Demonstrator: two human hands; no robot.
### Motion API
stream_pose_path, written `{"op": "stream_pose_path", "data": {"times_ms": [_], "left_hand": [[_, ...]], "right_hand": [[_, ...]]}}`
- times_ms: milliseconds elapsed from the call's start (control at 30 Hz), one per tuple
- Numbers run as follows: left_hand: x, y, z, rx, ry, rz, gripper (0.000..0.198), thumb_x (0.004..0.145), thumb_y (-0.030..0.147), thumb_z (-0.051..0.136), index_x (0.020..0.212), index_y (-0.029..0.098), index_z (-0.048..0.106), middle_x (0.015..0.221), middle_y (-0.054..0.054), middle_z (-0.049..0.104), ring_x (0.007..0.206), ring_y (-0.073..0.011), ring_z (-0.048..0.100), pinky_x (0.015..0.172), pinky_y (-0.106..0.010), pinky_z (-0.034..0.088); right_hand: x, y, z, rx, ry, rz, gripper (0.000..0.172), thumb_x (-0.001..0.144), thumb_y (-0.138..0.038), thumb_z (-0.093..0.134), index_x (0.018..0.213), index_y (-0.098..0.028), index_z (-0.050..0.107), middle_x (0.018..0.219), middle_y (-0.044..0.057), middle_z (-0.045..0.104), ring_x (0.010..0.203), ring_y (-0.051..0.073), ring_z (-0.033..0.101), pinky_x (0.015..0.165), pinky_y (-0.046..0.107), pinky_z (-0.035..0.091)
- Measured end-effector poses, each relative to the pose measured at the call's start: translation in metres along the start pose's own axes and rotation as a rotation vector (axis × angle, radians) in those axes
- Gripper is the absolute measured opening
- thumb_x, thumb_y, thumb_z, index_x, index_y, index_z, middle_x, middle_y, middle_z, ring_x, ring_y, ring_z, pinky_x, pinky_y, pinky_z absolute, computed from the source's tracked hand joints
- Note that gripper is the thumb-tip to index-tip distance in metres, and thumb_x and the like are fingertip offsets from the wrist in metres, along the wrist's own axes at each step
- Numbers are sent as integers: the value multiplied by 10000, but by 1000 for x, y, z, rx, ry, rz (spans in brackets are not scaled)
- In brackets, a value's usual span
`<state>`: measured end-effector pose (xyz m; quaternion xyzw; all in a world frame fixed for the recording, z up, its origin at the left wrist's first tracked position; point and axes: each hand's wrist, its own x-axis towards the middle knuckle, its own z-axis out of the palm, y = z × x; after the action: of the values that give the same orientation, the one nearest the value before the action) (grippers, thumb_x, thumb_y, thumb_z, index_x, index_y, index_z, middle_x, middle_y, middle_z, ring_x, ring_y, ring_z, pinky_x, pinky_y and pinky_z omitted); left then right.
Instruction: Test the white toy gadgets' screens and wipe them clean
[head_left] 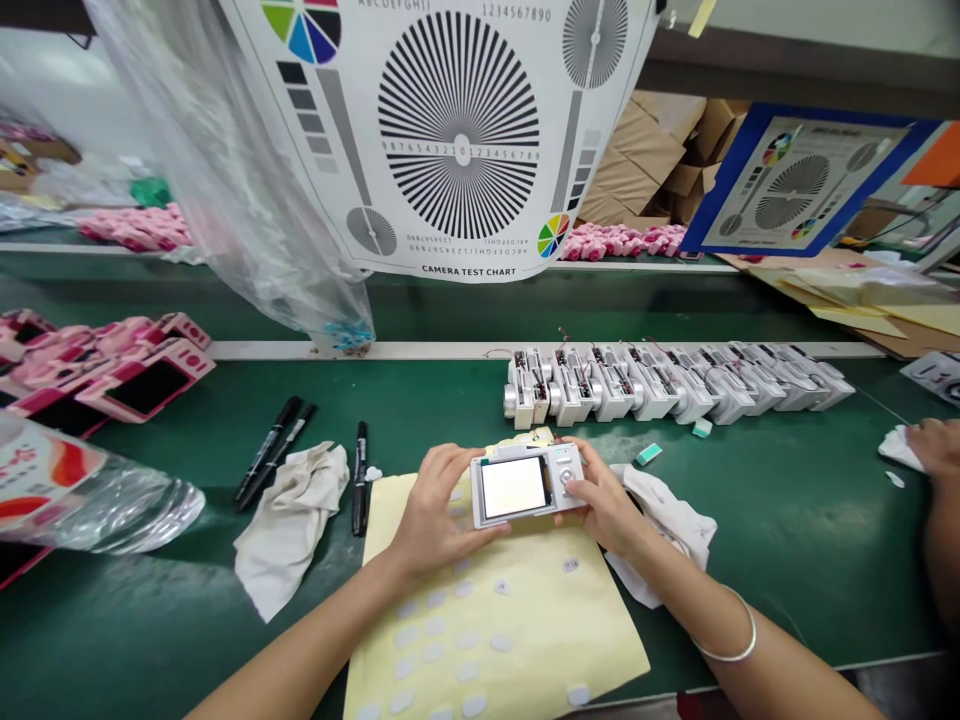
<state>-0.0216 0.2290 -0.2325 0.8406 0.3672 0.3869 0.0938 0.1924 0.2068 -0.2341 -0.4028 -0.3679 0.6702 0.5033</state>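
A small white digital camera is held between my two hands over a yellow sheet. Its screen glows almost blank white and faces me. My left hand grips the left end, fingers along the top and thumb under the lower edge. Around the right end is my right hand, its thumb on the buttons beside the screen. Several small pale stickers dot the sheet. Past the camera, a row of opened white camera bodies shows bare boards and wires.
A camera test chart hangs ahead. Pink cameras, a water bottle, black markers and a white cloth lie left. Another cloth sits by my right forearm. Another person's hand is at the right edge.
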Motion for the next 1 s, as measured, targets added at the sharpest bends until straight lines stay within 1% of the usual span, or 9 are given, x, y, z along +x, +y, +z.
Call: {"op": "stream_pose_path", "data": {"times_ms": [167,333,500,733,1000], "left_hand": [[-1,-1,0,9,3,-16,586,670,479,670,1124,167,470,1027,-98,535,959,-244,487,815,-374,437],[-1,-5,0,12,-32,-47,608,662,489,675,1143,181,465,1025,-94,503,967,-246,475,819,-385,439],[0,-6,0,13,-45,-30,616,649,491,685,1141,185,477,1014,-87,512,963,-249,459,841,-404,424],[0,-8,0,8,-54,-57,605,654,497,674,1136,180,493,982,-81,532,950,-245,465,830,-394,430],[0,-8,0,9,-40,-35,616,645,513,679,1124,175,489,978,-81,534,948,-242,460,834,-391,427]], "right_hand": [[0,2,-1,-33,-18,-56,490,648,-172,579,1083,-271,377,854,-13,582,650,129,590,446,217,515],[0,2,-1,-64,-22,-90,477,664,-161,562,1095,-264,385,871,-7,583,660,135,587,458,235,517],[-1,2,-1,-53,-34,-62,446,640,-156,552,1059,-244,426,890,0,580,691,141,578,438,212,497],[-1,4,-1,-16,-61,-56,466,650,-167,571,1074,-263,403,907,-4,581,693,130,576,469,216,515],[0,3,2,-42,-8,-30,480,622,-173,583,1064,-250,416,858,-6,576,656,130,565,429,198,483]]}}
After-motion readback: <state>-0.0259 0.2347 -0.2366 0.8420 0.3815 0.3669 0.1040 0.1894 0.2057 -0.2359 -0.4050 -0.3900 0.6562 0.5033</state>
